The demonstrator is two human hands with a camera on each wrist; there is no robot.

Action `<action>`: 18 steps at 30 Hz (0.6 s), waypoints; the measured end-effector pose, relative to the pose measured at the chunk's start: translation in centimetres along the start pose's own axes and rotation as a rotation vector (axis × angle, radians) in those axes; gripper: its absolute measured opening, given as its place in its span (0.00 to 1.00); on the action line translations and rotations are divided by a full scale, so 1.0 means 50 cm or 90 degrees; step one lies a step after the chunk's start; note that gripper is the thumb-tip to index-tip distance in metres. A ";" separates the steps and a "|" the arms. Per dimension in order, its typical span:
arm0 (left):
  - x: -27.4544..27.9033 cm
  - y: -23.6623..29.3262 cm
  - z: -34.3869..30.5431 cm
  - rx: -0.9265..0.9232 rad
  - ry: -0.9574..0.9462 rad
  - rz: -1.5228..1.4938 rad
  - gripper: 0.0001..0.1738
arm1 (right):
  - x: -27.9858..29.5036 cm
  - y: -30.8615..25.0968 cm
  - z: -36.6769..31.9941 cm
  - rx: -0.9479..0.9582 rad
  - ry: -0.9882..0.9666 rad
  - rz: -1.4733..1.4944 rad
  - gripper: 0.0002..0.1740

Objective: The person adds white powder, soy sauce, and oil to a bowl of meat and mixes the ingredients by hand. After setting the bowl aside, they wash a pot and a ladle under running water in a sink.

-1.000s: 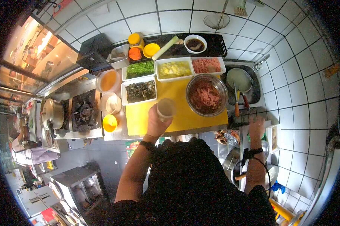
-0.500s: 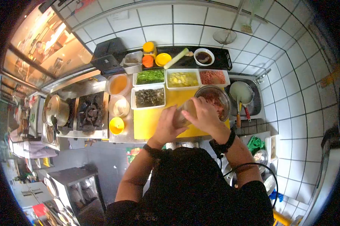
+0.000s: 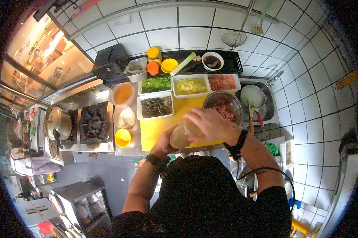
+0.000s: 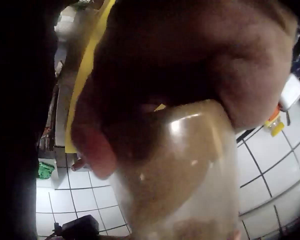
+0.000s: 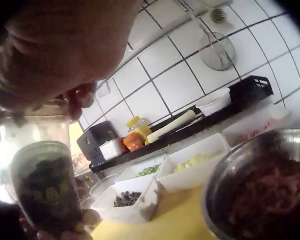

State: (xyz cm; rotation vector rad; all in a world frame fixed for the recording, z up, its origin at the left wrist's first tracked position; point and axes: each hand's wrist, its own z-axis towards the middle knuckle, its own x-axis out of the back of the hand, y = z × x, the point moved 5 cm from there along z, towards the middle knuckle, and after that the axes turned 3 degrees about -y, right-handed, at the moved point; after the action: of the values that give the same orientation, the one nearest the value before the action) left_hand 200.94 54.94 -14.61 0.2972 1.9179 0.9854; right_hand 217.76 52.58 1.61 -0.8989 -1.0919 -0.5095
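A clear container (image 3: 180, 137) with brownish contents is held above the near edge of the yellow cutting board (image 3: 151, 131). My left hand (image 3: 165, 141) grips its lower part; in the right wrist view, left fingertips (image 5: 87, 218) wrap the base of the container (image 5: 45, 187). My right hand (image 3: 210, 122) lies over the top end, its fingers curled at the rim in the right wrist view. The left wrist view shows the container (image 4: 180, 170) close up, tilted, under the left hand (image 4: 190, 55). Whether a lid is on it, I cannot tell.
A steel bowl of meat (image 3: 224, 110) stands right of the hands. White trays hold dark pieces (image 3: 156, 106), chopped greens (image 3: 156, 84), yellow pieces (image 3: 190, 86) and minced meat (image 3: 221, 82). A yellow cup (image 3: 123, 137) stands left; a sink with a pan (image 3: 253, 96) is right.
My right hand has come from the far right side onto the container's top. The container, first upright in my left hand alone, is now tilted and nearer my body.
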 end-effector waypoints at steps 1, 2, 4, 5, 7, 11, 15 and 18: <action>0.009 -0.013 -0.006 0.071 -0.011 -0.019 0.29 | 0.007 0.001 -0.008 -0.003 0.005 0.003 0.41; -0.009 0.001 -0.017 0.141 -0.021 -0.037 0.30 | 0.008 -0.013 -0.020 0.082 -0.014 -0.023 0.42; -0.027 0.007 -0.009 0.169 0.011 -0.037 0.29 | 0.010 -0.020 -0.050 0.152 -0.066 -0.041 0.43; -0.029 0.000 -0.005 0.191 0.046 -0.042 0.29 | 0.011 -0.012 -0.066 0.140 -0.063 -0.036 0.43; -0.027 -0.029 0.027 0.274 0.027 -0.192 0.28 | 0.016 0.001 -0.097 0.154 -0.045 -0.059 0.42; -0.026 -0.014 0.053 0.265 0.148 -0.161 0.28 | 0.040 0.035 -0.155 0.130 0.012 -0.025 0.39; 0.008 0.009 0.081 0.173 0.201 -0.050 0.27 | 0.064 0.170 -0.276 -0.227 0.263 0.132 0.41; 0.030 0.025 0.118 0.042 0.271 0.125 0.24 | 0.015 0.253 -0.384 -0.427 0.417 0.385 0.40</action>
State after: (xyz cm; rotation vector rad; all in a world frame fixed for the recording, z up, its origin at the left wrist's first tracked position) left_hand 204.72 59.63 -16.08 0.3383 2.3432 1.1882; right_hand 237.73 43.86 -5.68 -1.4398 -0.0062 -0.6025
